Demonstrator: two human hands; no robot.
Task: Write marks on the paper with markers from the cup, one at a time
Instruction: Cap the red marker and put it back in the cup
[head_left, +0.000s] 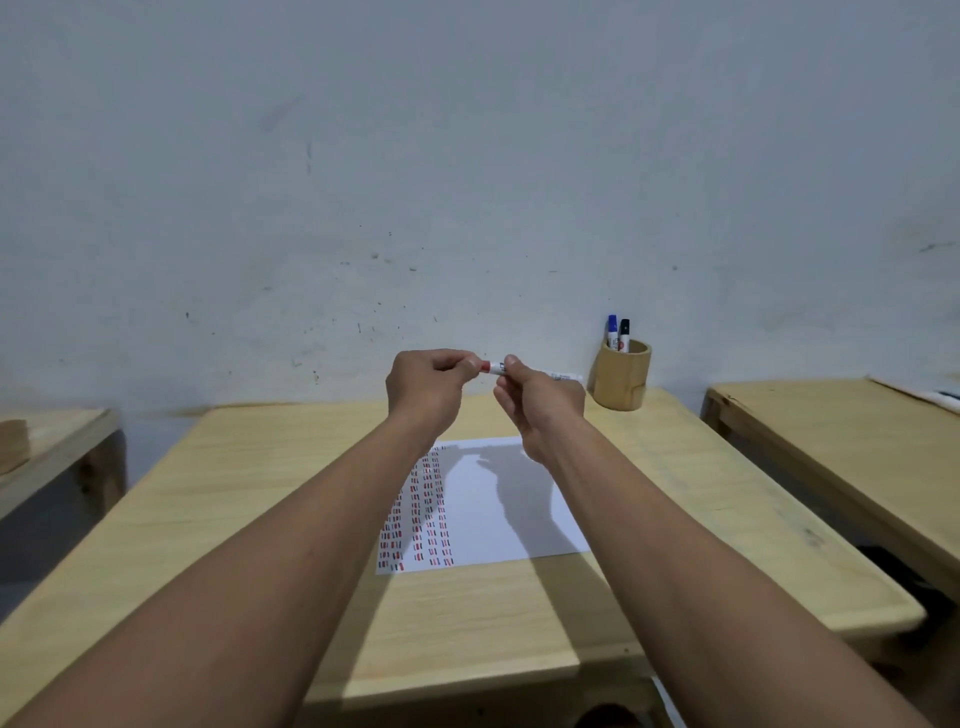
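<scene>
I hold a white marker with a red cap level in the air above the far end of the paper. My left hand pinches the red cap end. My right hand grips the white barrel just beside it. The white paper lies on the wooden table below my forearms, with columns of short red, black and blue marks down its left side. A bamboo cup stands at the table's far right corner, holding a blue-capped marker and a black-capped marker.
A grey-white wall rises right behind the table. A second wooden table stands to the right across a narrow gap. Another wooden surface with a wooden block sits at the left.
</scene>
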